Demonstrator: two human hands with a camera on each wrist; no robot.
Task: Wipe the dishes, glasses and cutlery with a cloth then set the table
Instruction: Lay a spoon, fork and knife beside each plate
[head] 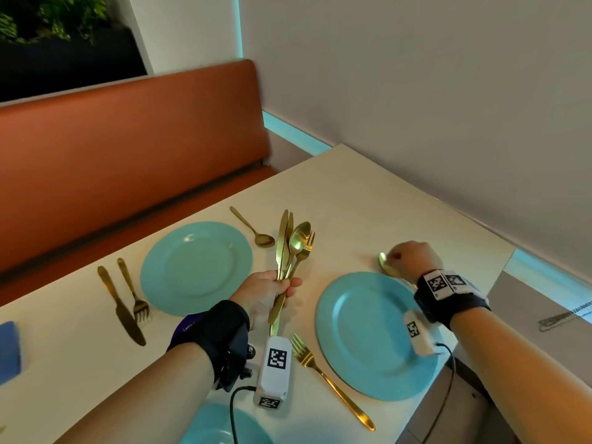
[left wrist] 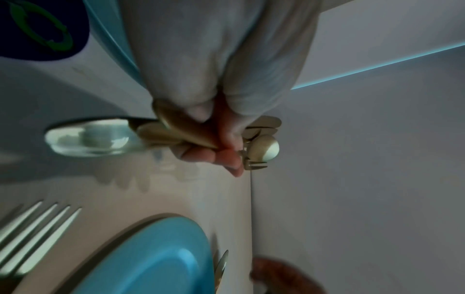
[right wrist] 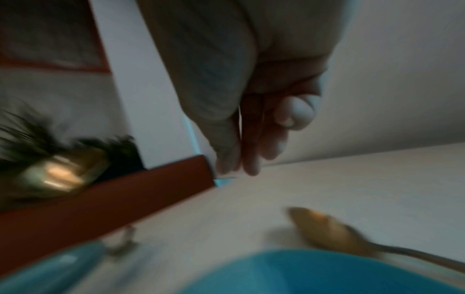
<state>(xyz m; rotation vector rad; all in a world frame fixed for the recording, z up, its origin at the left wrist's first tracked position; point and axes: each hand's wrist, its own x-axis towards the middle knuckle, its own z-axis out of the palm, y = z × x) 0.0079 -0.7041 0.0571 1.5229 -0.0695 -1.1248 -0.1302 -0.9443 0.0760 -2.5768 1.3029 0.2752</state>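
My left hand (head: 269, 291) grips a bundle of gold cutlery (head: 291, 248) by the handles, upright above the table between two plates. The bundle holds knives, a spoon and a fork, and its tips also show past my fingers (left wrist: 261, 143). My right hand (head: 411, 256) hovers with loose fingers (right wrist: 249, 159) just above a gold spoon (head: 386, 265), holding nothing. The spoon (right wrist: 327, 232) lies on the table past the far rim of the right teal plate (head: 378, 334). A gold fork (head: 330, 379) lies left of that plate.
The far teal plate (head: 195, 267) has a knife (head: 120, 304) and fork (head: 133, 290) on its left and a spoon (head: 253, 227) beyond it. A third plate (head: 217, 424) sits at the near edge, a blue cloth (head: 9, 350) far left. An orange bench (head: 128, 155) lies behind the table (head: 352, 193).
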